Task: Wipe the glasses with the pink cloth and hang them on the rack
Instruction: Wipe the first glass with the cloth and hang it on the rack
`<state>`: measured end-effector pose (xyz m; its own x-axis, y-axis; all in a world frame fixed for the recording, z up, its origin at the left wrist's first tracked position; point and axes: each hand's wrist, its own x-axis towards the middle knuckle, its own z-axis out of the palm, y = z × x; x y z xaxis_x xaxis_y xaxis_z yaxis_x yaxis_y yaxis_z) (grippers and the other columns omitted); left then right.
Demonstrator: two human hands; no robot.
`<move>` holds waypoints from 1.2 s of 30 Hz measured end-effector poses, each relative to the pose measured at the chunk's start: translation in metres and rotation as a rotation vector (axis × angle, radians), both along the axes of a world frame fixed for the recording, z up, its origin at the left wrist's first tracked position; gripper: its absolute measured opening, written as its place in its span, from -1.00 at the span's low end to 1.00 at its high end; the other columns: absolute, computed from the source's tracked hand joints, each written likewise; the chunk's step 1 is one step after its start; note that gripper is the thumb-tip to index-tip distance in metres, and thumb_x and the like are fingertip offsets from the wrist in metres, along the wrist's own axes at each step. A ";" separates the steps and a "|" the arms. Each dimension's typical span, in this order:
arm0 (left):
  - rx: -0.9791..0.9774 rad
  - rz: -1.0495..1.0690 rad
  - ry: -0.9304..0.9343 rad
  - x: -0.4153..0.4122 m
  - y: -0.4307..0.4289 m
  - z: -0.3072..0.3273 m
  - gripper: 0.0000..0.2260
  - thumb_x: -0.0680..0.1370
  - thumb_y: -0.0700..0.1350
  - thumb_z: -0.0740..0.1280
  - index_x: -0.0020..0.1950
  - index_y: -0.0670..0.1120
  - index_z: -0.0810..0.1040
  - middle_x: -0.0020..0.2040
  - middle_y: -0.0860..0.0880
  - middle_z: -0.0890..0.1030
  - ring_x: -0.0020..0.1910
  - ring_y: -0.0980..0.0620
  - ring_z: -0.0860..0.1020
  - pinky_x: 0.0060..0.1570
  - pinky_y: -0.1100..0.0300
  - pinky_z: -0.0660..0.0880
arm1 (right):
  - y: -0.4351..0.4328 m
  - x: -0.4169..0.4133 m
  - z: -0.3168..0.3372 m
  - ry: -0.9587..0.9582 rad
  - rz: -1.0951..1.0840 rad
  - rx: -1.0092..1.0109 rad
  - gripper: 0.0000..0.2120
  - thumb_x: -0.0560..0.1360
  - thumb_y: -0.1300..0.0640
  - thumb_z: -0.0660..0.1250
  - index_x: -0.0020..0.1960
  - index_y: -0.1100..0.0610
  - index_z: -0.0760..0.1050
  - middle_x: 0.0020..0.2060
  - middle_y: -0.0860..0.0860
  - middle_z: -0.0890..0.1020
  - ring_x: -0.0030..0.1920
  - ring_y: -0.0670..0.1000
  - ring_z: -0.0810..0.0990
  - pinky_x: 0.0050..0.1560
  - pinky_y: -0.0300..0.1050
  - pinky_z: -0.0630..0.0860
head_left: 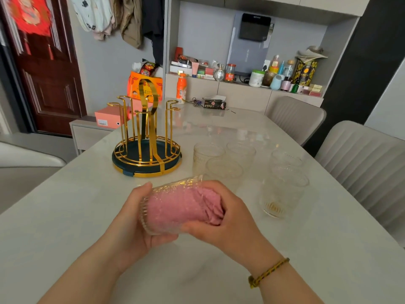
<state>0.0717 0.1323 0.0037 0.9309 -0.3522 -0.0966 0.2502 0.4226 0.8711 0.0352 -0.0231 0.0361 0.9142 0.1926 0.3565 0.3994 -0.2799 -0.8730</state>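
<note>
A clear ribbed glass (173,189) lies on its side above the table, cupped from below and behind by my left hand (131,218). The pink cloth (186,207) is stuffed inside it, and my right hand (228,218) grips the cloth at the glass's mouth. The gold rack (146,137) on a dark round base stands upright behind and to the left, with nothing on its hooks. Several more clear glasses (282,187) stand upright on the table to the right of the rack.
The white marble table (65,216) spreads around my hands. A tissue pack (213,104), keys and an orange bottle (181,88) sit at its far end. Two grey chairs (361,163) line the right side. A cluttered shelf stands behind.
</note>
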 end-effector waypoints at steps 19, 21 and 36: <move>0.100 -0.015 0.089 -0.001 -0.002 -0.005 -0.65 0.51 0.14 0.13 -0.15 -0.09 0.53 -0.44 -0.08 0.61 -0.54 0.04 0.56 -0.61 0.21 0.52 | -0.004 0.000 -0.018 0.071 -0.070 0.099 -0.63 0.05 -0.06 0.47 -0.19 0.00 0.50 -0.37 -0.23 0.60 -0.33 -0.26 0.54 -0.31 -0.44 0.43; 0.117 -0.033 0.038 0.000 -0.002 -0.006 -0.64 0.46 0.20 0.15 -0.04 -0.04 0.54 -0.28 -0.06 0.67 -0.35 0.05 0.64 -0.43 0.16 0.59 | -0.003 0.005 -0.019 0.107 -0.212 0.174 -0.73 0.09 0.03 0.50 -0.26 0.03 0.51 -0.43 -0.15 0.58 -0.35 -0.19 0.51 -0.34 -0.40 0.44; 0.254 0.109 -0.077 0.003 -0.002 -0.007 -0.76 0.53 0.10 0.13 -0.12 0.02 0.52 -0.15 -0.05 0.60 -0.13 -0.05 0.59 -0.42 0.22 0.58 | 0.002 0.002 -0.020 0.165 -0.142 0.247 -0.67 0.04 0.08 0.48 -0.22 0.02 0.50 -0.39 -0.12 0.61 -0.32 -0.22 0.54 -0.32 -0.41 0.47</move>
<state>0.0751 0.1303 -0.0033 0.9700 -0.2232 -0.0967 0.1446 0.2093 0.9671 0.0370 -0.0214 0.0163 0.9750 -0.0144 0.2218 0.2195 -0.0943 -0.9711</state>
